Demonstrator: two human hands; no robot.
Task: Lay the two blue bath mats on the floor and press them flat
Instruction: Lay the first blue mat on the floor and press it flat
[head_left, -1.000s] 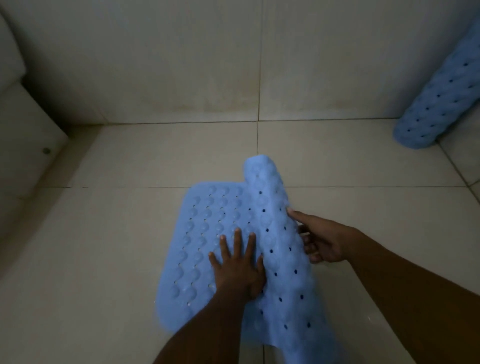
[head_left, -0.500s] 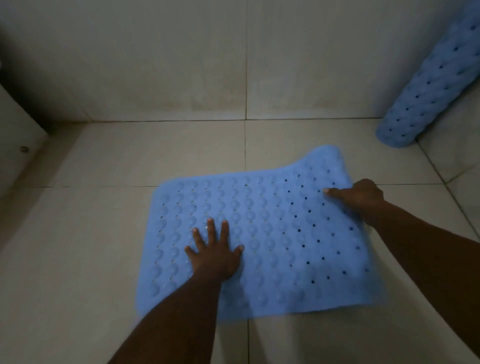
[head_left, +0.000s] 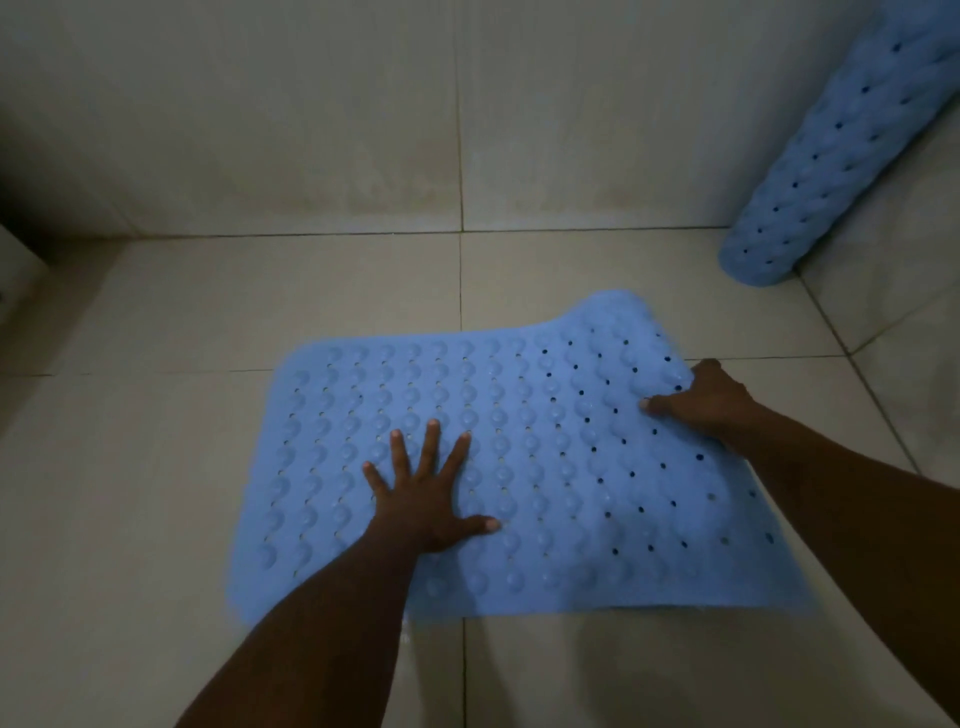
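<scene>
A blue bath mat (head_left: 524, 467) with bumps and small holes lies spread on the tiled floor in the middle of the view. Its left part is flat; its far right corner still curls up off the tiles. My left hand (head_left: 426, 493) presses on the mat's left half with fingers spread and straight. My right hand (head_left: 701, 402) grips the mat's right edge, thumb on top and fingers curled under. A second blue mat (head_left: 841, 150) stands rolled up, leaning in the corner at the upper right.
Beige floor tiles (head_left: 208, 312) surround the mat on all sides. A tiled wall (head_left: 363, 114) rises just behind it. A pale fixture edge (head_left: 18, 260) shows at the far left.
The rolled right part of the mat has been unrolled to the right by my right hand. The mat now lies mostly spread out. My left hand stayed pressed on the left half.
</scene>
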